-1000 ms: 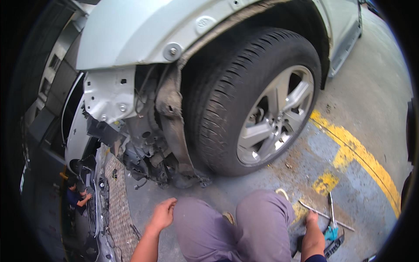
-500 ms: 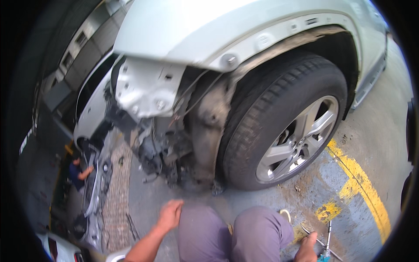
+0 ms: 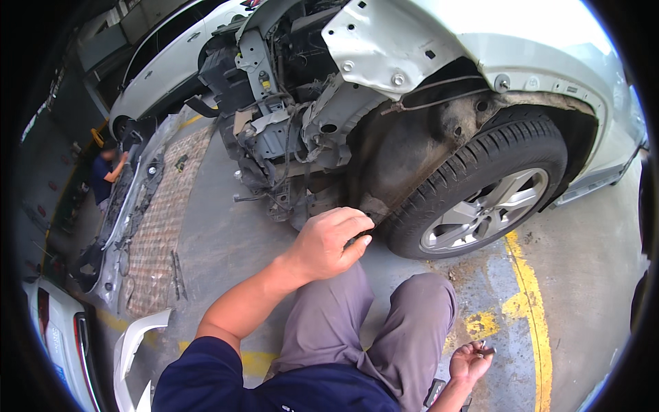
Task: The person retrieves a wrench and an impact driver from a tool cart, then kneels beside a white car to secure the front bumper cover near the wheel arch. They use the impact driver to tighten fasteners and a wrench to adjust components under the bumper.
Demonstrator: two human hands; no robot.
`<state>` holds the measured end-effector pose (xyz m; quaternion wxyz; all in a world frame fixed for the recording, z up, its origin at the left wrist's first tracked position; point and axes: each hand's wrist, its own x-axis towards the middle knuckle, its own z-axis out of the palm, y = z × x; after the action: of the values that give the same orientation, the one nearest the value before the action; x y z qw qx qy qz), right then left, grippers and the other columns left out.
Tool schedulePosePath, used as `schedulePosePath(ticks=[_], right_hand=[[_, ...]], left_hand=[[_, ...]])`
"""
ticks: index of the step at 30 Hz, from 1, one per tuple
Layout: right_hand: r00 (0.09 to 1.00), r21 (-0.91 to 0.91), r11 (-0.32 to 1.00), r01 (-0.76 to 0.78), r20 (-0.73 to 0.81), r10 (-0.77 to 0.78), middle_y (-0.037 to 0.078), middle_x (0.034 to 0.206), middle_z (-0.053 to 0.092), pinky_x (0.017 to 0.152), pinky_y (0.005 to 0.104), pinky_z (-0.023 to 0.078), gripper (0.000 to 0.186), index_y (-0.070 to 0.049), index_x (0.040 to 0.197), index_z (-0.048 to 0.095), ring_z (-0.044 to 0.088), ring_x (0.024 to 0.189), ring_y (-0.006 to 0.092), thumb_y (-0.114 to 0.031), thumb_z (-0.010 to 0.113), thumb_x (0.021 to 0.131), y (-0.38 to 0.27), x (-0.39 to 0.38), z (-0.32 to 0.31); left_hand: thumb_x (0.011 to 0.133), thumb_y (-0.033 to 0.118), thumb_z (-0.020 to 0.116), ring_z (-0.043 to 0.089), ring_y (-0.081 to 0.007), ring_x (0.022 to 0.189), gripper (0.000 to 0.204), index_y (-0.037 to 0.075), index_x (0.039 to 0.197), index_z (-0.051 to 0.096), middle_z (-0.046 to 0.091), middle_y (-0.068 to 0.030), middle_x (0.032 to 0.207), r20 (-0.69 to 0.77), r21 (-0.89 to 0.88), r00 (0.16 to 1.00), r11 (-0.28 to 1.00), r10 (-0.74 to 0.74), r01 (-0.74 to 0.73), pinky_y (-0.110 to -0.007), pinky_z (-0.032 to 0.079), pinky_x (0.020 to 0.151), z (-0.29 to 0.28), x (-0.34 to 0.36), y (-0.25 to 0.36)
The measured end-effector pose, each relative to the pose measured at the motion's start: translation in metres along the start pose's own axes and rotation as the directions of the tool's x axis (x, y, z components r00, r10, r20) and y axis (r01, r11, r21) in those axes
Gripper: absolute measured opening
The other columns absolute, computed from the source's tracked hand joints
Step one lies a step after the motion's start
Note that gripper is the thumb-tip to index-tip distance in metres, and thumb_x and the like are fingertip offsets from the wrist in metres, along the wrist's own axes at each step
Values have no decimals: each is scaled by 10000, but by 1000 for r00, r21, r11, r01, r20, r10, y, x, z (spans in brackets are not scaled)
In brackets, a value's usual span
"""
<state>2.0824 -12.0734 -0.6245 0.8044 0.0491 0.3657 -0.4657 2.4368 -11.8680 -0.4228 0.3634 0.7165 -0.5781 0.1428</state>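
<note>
In front of me stands a white car with its front end stripped, showing bare metal structure (image 3: 274, 141) and a front wheel (image 3: 484, 213). My left hand (image 3: 329, 244) is raised over my knee, near the wheel's front lower side. Its fingers are curled toward the thumb; whatever may be between them is hidden. Low on the right, my right hand (image 3: 468, 364) is turned palm up, its fingers curled round a small cylindrical metal piece (image 3: 486, 351). Beside that wrist a dark object (image 3: 434, 393) is partly hidden by my leg and forearm.
A checkered mat (image 3: 161, 226) lies on the floor to the left, with thin dark rods (image 3: 178, 275) by it. A removed bumper (image 3: 130, 199) lies beyond. A person (image 3: 106, 172) crouches there. Another white car (image 3: 161, 65) stands behind; a white curved panel (image 3: 134, 343) sits lower left.
My view has shifted, bringing more of the car's front in. My left hand has risen rightward. My right hand, earlier beside a long-shafted tool, now lies palm up around a small metal piece.
</note>
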Motion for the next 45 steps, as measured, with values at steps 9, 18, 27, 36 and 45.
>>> schedulePosePath(ticks=[9, 18, 27, 36, 45], right_hand=[[842, -318, 894, 314, 528, -108, 23, 695, 483, 451, 241, 381, 98, -66, 832, 460, 432, 549, 112, -150, 489, 875, -39, -125, 34], [716, -532, 497, 685, 615, -329, 23, 603, 475, 343, 228, 320, 209, 15, 1064, 486, 365, 405, 77, -75, 461, 877, -53, -205, 82], [711, -710, -200, 675, 698, -82, -15, 504, 452, 350, 223, 270, 288, 11, 976, 501, 385, 365, 60, -245, 610, 903, -98, -257, 23], [856, -799, -358, 482, 517, -1, -28, 602, 427, 463, 214, 266, 366, 84, 1091, 553, 362, 494, 52, -235, 580, 916, -74, -317, 138], [835, -755, -375, 538, 537, 118, 20, 661, 484, 386, 205, 257, 379, 100, 1188, 516, 352, 454, 50, -221, 505, 987, -80, -307, 224]], left_hand=[[835, 353, 697, 634, -326, 884, 407, 9, 1042, 632, 654, -146, 990, 265, -103, 964, 994, 6, 22, -397, 519, 758, -14, 0, 29], [812, 440, 726, 660, -308, 961, 637, -46, 1185, 553, 653, -193, 1043, 580, -451, 788, 887, 207, 99, -377, 525, 822, -10, 20, 78], [928, 517, 572, 626, -162, 693, 618, -40, 1195, 535, 652, -141, 877, 552, -825, 795, 307, 250, 475, -284, 514, 608, 46, 71, 165], [992, 527, 425, 505, -99, 473, 487, 64, 853, 480, 613, -90, 642, 286, -892, 958, -375, -38, 251, -238, 404, 431, 68, 84, 158], [1008, 453, 431, 494, -97, 573, 426, 78, 818, 498, 578, -46, 611, 256, -911, 908, -398, -333, 111, -281, 401, 562, 63, 120, 117]])
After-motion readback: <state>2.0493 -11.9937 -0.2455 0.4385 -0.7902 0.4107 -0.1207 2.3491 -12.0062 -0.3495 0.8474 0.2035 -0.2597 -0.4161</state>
